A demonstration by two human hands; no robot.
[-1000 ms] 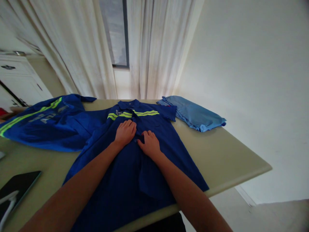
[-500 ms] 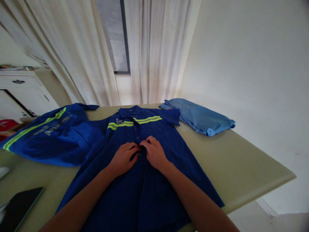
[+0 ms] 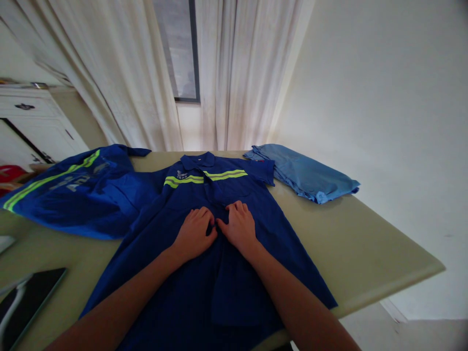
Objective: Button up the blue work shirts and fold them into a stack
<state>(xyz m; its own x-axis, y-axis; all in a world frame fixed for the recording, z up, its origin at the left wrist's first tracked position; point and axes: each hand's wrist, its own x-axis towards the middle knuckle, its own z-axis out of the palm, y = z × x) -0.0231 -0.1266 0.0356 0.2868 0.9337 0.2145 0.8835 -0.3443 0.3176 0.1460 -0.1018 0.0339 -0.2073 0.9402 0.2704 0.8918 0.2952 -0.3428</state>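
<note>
A dark blue short-sleeved work shirt (image 3: 272, 234) with a yellow-green and grey reflective stripe lies face up, its collar pointing away from me. Both hands are at its front button placket, below the stripe. My left hand (image 3: 194, 233) is closed, thumb and forefinger pinching the placket edge. Close beside it, my right hand (image 3: 239, 226) has its thumb toward the placket and its fingers curled onto the cloth. Whatever lies between the fingertips is too small and dark to make out. Below the hands, the right front panel is partly lifted along the opening.
Another blue garment (image 3: 91, 204) with a reflective stripe lies rumpled at left. A folded light blue garment (image 3: 303, 170) rests at the back right. A dark flat tablet-like object (image 3: 36, 292) lies at the near left of the table (image 3: 365, 253). Curtains (image 3: 248, 73) hang behind.
The hands have parted slightly and moved a little to the right along the placket. The lower right front panel now stands away from the left one. The view has tilted slightly.
</note>
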